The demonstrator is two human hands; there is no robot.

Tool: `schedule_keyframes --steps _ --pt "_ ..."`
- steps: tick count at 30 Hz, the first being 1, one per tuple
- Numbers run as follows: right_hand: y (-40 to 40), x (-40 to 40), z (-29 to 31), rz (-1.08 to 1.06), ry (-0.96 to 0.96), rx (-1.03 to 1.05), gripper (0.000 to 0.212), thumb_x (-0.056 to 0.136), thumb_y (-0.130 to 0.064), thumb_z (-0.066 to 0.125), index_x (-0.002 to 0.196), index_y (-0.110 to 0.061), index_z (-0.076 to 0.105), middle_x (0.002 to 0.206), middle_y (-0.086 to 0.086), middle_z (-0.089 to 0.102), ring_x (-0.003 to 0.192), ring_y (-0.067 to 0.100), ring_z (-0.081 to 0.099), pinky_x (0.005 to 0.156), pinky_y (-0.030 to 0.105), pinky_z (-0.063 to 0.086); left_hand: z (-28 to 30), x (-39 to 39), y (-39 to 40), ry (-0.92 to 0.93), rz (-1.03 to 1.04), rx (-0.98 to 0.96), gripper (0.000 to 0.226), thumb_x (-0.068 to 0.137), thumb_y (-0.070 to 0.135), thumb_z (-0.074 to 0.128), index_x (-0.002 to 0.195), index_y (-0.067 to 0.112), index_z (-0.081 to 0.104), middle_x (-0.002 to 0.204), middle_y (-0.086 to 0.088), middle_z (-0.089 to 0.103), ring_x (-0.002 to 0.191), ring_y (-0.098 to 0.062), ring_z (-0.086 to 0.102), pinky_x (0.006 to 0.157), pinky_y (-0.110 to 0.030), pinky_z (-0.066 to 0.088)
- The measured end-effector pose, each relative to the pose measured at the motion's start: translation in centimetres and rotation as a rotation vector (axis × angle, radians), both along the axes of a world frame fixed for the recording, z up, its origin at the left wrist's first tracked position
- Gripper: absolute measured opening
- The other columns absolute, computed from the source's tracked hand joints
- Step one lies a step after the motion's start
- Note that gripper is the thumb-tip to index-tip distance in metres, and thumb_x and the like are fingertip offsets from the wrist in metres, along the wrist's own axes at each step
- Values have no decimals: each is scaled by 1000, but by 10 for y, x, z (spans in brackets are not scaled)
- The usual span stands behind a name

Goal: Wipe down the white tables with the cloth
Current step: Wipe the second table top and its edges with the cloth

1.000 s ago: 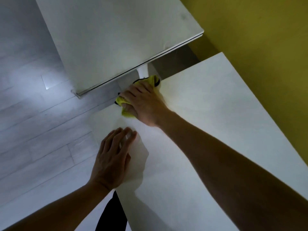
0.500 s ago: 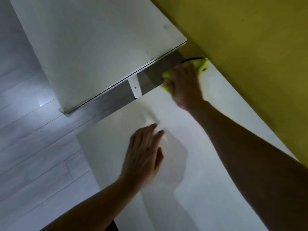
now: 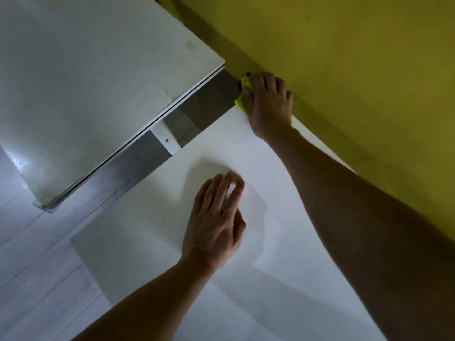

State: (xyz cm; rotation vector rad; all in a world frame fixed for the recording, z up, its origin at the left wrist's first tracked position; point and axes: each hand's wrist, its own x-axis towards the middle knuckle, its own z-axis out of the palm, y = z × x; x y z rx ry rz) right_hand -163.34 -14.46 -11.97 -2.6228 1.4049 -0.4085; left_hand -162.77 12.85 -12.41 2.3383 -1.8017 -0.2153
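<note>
Your right hand (image 3: 267, 104) has its grip curled over the small, soft yellow microfibre cloth (image 3: 242, 94) at the far wall-side corner of the near white surface (image 3: 283, 242) (light, limp stuff), so keep it bunched beneath your palm.

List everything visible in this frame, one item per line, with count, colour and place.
near table: 1, white, centre and lower right, along the wall
far table: 1, white, upper left, apart from the near one across a gap
table leg: 1, white, in the gap
cloth: 1, yellow, far corner of the near table by the wall
wall: 1, yellow, right
floor: 1, pale grey planks, lower left
left hand: 1, flat on the near table
right hand: 1, on the cloth
</note>
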Motion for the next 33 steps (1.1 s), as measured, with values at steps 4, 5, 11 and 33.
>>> schedule_keyframes --steps 4,5,11,33 --pt "8 -1 5 -100 4 90 47 106 -45 32 142 -17 44 134 10 50 123 33 47 101 47 37 2 0 0 -26 -5 23 69 97 36 36 162 13 37 166 -14 37 154 -34 36 127 -46 26" --pt "10 -6 7 -114 2 108 46 106 -44 33 141 -16 44 134 11 50 123 33 46 102 48 36 1 0 0 -18 -9 24 69 97 36 37 162 13 36 167 -14 36 154 -34 35 128 -47 27" --pt "29 -110 6 -181 -120 98 38 94 -46 53 118 -19 64 112 11 62 106 35 56 91 43 39 -1 -2 -3 26 -8 -25 65 97 24 42 161 11 39 167 -13 36 155 -34 33 127 -50 27" --pt "19 -41 15 -211 -76 270 42 102 -46 39 131 -17 50 128 6 54 123 28 49 111 47 30 -1 -4 -2 -41 -14 -32 66 96 31 37 159 11 42 165 -16 39 154 -35 35 127 -50 26"
